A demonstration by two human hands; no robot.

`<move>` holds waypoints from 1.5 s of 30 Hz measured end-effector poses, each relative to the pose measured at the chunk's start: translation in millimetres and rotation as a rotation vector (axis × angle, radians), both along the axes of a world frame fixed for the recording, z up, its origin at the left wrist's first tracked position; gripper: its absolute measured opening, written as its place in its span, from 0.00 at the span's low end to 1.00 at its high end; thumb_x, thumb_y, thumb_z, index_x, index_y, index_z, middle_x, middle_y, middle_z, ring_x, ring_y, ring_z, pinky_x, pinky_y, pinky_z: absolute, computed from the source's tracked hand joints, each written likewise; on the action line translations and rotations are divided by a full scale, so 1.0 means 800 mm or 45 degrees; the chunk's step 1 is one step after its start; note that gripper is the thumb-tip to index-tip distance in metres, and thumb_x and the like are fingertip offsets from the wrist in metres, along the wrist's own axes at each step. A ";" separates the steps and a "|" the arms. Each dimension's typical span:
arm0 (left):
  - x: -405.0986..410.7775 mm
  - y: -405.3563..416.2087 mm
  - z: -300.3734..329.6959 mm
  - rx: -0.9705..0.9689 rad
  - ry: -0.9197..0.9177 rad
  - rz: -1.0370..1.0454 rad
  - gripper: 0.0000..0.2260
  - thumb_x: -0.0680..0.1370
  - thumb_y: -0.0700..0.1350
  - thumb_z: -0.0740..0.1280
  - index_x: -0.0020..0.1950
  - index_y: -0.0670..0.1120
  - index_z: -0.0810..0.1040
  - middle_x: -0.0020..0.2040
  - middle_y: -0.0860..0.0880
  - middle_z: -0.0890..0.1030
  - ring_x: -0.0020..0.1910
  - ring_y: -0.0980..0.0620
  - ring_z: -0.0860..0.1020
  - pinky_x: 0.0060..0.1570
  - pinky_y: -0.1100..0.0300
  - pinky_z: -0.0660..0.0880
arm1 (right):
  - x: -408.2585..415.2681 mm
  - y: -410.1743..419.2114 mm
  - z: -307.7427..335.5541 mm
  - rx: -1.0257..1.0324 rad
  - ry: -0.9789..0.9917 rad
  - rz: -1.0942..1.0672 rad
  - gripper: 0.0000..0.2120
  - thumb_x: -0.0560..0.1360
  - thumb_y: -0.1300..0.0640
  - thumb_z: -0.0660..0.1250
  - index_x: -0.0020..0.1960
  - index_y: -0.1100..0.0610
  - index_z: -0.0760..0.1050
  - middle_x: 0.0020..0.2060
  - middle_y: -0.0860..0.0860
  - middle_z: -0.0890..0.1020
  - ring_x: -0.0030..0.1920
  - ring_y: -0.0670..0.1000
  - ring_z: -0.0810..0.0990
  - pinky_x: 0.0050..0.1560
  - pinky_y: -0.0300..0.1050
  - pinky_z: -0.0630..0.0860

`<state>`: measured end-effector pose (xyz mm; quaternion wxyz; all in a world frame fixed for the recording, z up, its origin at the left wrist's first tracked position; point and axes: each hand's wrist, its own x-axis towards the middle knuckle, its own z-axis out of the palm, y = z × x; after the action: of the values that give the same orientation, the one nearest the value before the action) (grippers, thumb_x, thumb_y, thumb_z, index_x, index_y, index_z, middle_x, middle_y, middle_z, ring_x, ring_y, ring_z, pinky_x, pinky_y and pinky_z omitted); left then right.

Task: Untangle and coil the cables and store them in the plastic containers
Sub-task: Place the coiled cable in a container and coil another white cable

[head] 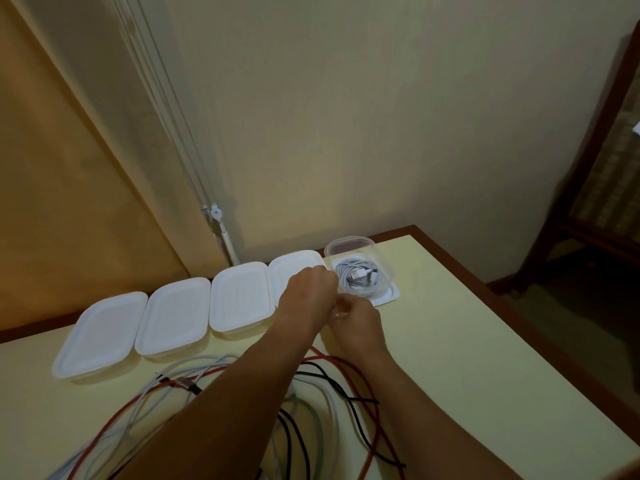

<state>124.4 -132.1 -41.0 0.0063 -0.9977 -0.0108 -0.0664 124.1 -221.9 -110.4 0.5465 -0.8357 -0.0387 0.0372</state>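
An open clear plastic container (349, 244) stands at the back right of the table on its white lid (389, 296), with a coiled white cable (358, 276) inside. My left hand (308, 294) has its fingers curled at the container's left wall. My right hand (358, 323) grips the container's near left corner with curled fingers. A loose tangle of red (346, 367), black (349, 398) and white cables (194, 363) lies at the front of the table, under my forearms.
Three white-lidded containers (173, 315) stand in a row to the left, and a fourth (294, 268) is partly behind my left hand. The table's brown right edge (502, 306) drops to the floor. A wall rises just behind the table, and dark wooden furniture (588, 202) stands at the right.
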 end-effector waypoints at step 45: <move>-0.099 0.005 -0.006 -1.700 -0.776 0.575 0.04 0.78 0.40 0.68 0.45 0.48 0.76 0.40 0.51 0.81 0.39 0.52 0.81 0.38 0.66 0.78 | 0.025 -0.029 0.140 0.250 0.136 -0.247 0.13 0.78 0.62 0.61 0.42 0.67 0.81 0.28 0.57 0.82 0.21 0.49 0.78 0.22 0.37 0.73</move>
<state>45.6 -128.4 -46.1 -0.5876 -0.7009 -0.2536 -0.3149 143.9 -245.0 1.3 0.6280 -0.7749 0.0679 0.0246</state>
